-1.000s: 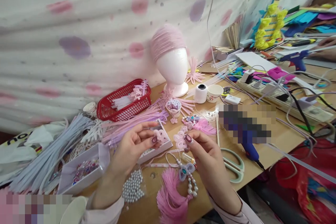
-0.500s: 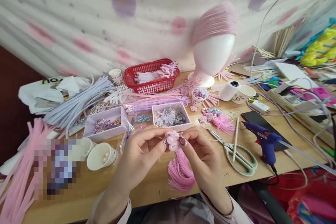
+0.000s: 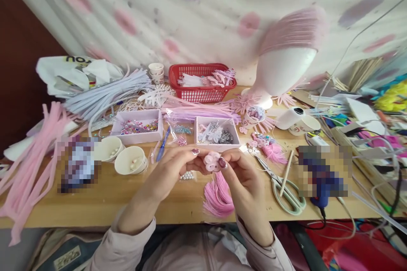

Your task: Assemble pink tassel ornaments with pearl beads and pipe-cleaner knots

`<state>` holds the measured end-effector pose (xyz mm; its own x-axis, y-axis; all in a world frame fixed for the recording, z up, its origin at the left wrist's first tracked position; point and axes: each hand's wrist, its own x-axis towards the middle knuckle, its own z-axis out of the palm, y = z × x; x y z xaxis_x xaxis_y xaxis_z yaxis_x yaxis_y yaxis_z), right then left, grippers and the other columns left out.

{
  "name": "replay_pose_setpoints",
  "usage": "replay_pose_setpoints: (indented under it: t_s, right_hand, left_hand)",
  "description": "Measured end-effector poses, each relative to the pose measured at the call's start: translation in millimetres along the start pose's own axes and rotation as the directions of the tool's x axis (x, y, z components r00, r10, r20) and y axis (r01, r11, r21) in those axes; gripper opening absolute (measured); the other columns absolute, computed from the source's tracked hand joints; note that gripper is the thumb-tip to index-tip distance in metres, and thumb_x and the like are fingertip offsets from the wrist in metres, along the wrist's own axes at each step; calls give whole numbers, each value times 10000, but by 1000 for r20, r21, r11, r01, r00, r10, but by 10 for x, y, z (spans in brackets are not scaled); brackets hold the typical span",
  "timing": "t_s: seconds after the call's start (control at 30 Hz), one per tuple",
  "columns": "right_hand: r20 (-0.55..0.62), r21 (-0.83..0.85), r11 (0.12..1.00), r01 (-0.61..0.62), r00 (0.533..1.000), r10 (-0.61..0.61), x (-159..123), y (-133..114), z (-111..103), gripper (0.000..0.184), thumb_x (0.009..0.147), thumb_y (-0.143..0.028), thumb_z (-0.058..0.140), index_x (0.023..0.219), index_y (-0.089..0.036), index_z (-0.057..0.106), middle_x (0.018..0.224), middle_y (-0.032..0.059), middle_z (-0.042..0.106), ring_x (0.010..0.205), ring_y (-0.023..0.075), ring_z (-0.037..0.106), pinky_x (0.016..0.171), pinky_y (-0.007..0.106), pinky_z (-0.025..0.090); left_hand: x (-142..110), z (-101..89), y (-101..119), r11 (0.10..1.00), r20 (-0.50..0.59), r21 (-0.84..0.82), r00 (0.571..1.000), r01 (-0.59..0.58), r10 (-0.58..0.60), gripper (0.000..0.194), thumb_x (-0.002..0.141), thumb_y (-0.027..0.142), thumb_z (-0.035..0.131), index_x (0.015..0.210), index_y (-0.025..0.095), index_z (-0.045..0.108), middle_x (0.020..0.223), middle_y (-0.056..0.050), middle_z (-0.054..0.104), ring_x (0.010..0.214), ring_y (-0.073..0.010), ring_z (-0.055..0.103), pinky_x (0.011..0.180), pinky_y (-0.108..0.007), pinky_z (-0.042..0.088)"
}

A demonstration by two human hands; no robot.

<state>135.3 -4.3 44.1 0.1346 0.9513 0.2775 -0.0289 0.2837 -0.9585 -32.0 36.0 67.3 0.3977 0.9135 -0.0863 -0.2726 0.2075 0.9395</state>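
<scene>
Both my hands meet over the front of the wooden table [image 3: 95, 203]. My left hand [image 3: 173, 169] and my right hand [image 3: 241, 175] pinch the same small pink flower ornament [image 3: 211, 161] between thumbs and fingertips. A pink tassel [image 3: 218, 197] hangs below it, partly hidden by my right hand. Just behind the ornament stands a white box of silver and white trims [image 3: 216, 133]. A few white pearls [image 3: 187, 175] lie under my left fingers.
A white box of coloured gems [image 3: 138, 125], two paper cups [image 3: 130, 160], a red basket [image 3: 199, 82], pale blue and pink pipe cleaners [image 3: 104, 95], a foam head with pink yarn [image 3: 286, 59], green scissors [image 3: 286, 188], a wooden stick [image 3: 287, 172] and cables [image 3: 365, 144] crowd the table.
My hands came together from apart, each with its own pink piece, and now pinch one ornament. The view swung left, showing more pipe cleaners and cups.
</scene>
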Motion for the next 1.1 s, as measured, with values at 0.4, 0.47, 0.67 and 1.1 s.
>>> replay_pose_setpoints:
  t_s: [0.4, 0.47, 0.67, 1.1]
  right_hand:
    - [73, 332, 890, -313, 949, 307, 138, -27, -132, 193, 805, -386, 857, 803, -224, 752, 740, -15, 700, 641, 114, 634, 649, 227, 545]
    - [21, 381, 874, -303, 948, 319, 162, -34, -230, 200, 775, -392, 878, 789, -233, 758, 725, -23, 686, 622, 107, 614, 635, 217, 532]
    - [244, 111, 952, -286, 936, 253, 204, -123, -409, 146, 833, -327, 840, 775, -222, 757, 777, -5, 657, 699, 115, 573, 638, 209, 472]
    - [111, 356, 885, -300, 954, 278, 58, 71, -90, 111, 879, -357, 809, 848, -265, 756, 850, -30, 675, 724, 95, 601, 680, 194, 505]
  left_hand:
    - [12, -85, -174, 998, -47, 22, 997, 62, -60, 220, 773, 265, 767, 960, 199, 860, 744, -39, 781, 692, -138, 697, 691, -241, 550]
    - [-6, -82, -168, 995, -76, 90, 997, 40, -34, 226, 793, 275, 744, 972, 194, 856, 733, -40, 776, 686, -135, 692, 679, -236, 539]
    - [36, -71, 22, 948, -30, 318, 999, -9, 19, 170, 773, 203, 720, 891, 190, 841, 763, -45, 796, 670, -151, 709, 585, -217, 522]
    - [-116, 235, -292, 884, -340, 286, 823, -370, 454, 230, 846, 101, 732, 1010, 247, 800, 948, 9, 831, 830, -104, 781, 768, -143, 617]
